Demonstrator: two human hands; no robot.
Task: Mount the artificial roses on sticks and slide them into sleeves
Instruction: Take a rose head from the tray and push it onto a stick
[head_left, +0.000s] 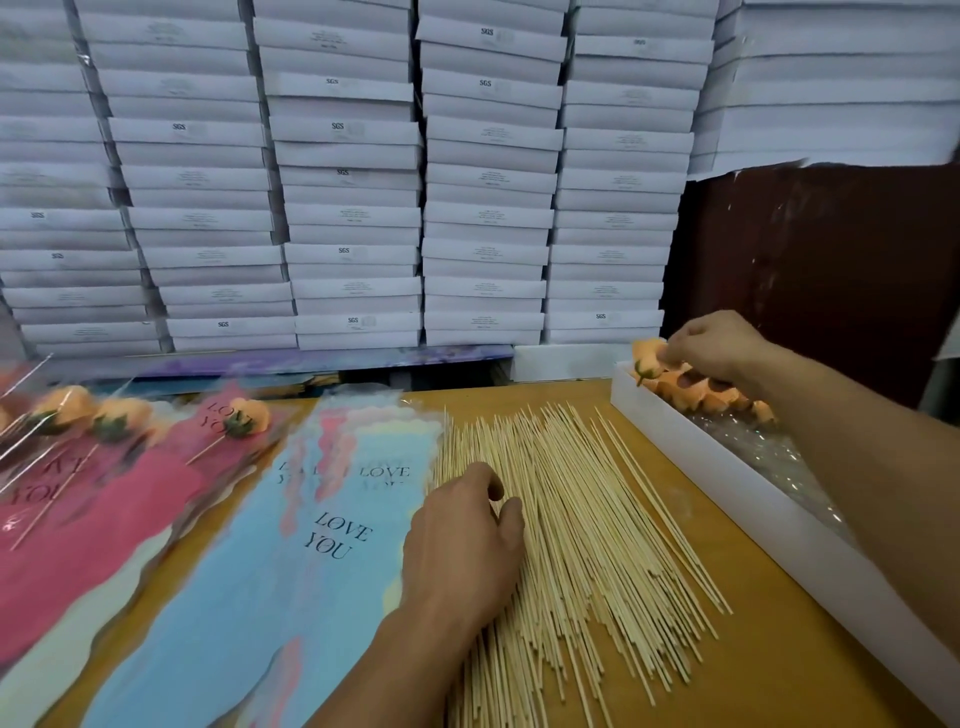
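Where the wooden tabletop (753, 597) shows bare it is a warm yellow-brown, and most of it is covered. A loose heap of thin bamboo sticks (587, 519) fans out across the middle, their ends pointing away from the person. The left hand (462, 540) lies on the near left side of that heap with its fingers curled down onto the sticks; whether it has pinched one out cannot be told. Left of the sticks lies a pile of blue sleeves (291, 545) printed "LOVE YOU", and beyond them, at the table's left edge, a pile of pink sleeves (93, 519) with the same words. On the pink pile rest finished peach roses (67, 408) already on sticks, blurred in this view.

Along the right edge stands a long white box (769, 499), lined with crinkled clear plastic and holding a cluster of peach rose heads (701, 389) at its far end. The right hand (717, 345) reaches over that end, fingers curled round one rose head (647, 358) with a green calyx, held just above the others.

Behind the table, stacked white cartons (353, 171) fill the wall in several tall columns, some marked "SGS". To their right is a dark red-brown wall (831, 260). A strip of purple printed sheets (337, 361) lies at the cartons' foot.
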